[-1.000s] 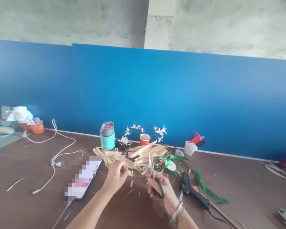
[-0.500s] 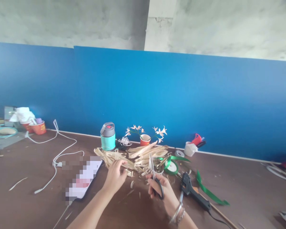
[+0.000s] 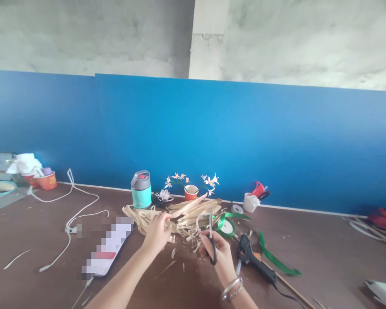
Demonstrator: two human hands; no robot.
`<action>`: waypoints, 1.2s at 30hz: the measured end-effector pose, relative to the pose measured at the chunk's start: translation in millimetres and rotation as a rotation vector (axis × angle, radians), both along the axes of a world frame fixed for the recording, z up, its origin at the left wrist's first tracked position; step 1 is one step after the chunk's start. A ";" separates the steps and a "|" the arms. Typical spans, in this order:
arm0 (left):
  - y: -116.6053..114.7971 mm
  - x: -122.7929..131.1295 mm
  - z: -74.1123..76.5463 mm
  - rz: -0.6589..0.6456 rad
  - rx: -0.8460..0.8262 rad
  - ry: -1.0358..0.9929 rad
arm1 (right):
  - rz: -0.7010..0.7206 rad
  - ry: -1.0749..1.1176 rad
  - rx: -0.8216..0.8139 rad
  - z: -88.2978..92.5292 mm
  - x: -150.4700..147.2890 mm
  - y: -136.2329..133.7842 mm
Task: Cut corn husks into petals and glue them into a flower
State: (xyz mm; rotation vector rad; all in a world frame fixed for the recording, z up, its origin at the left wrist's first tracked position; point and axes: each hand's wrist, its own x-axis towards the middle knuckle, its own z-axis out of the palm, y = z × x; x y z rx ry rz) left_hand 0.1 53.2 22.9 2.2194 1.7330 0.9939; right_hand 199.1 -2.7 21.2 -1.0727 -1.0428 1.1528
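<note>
Scissors sit in the right hand, gripped by their black handles, blades pointing toward the far edge of the bench. From where I stand I can't tell whether those blades are parted. A pale curved strip shows just beside them; whether the fingers hold it too is unclear. The left hand reaches onto the dried husks, fingers curled down over them, and I can't make out if one is pinched or only touched. That pile lies mid-bench, toward the far edge, with small scraps strewn on its near side.

It looks to me like a moment of picking through the husks with the blades at the ready. I'd tease out one at a time, drawing it gently toward the near edge, since such dry stuff probably splits along the grain. The scissor points are best angled off the left fingers. Pulling nearward also spares the white flowers arching beside the red cup at the far edge. I'd mind the right wrist, too: the glue gun lies near it, possibly hot, and the green ribbon spool sits just beyond the knuckles.
</note>
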 end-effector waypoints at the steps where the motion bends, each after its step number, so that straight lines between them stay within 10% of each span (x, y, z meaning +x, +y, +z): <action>1: 3.5 3.6 2.5 -0.015 -0.015 0.029 | -0.010 0.009 0.008 -0.6 0.4 0.4; 14: 29.5 37.3 12.5 -0.015 -0.076 0.219 | -0.012 0.021 0.030 1.5 -1.6 -0.5; 28: 50.5 -0.3 18.1 0.091 -0.133 0.147 | -0.004 0.060 -0.014 4.6 -3.3 -1.0; 36: 48.8 -25.5 13.5 -0.124 -0.114 0.300 | 0.015 0.063 -0.022 4.3 -5.5 -1.9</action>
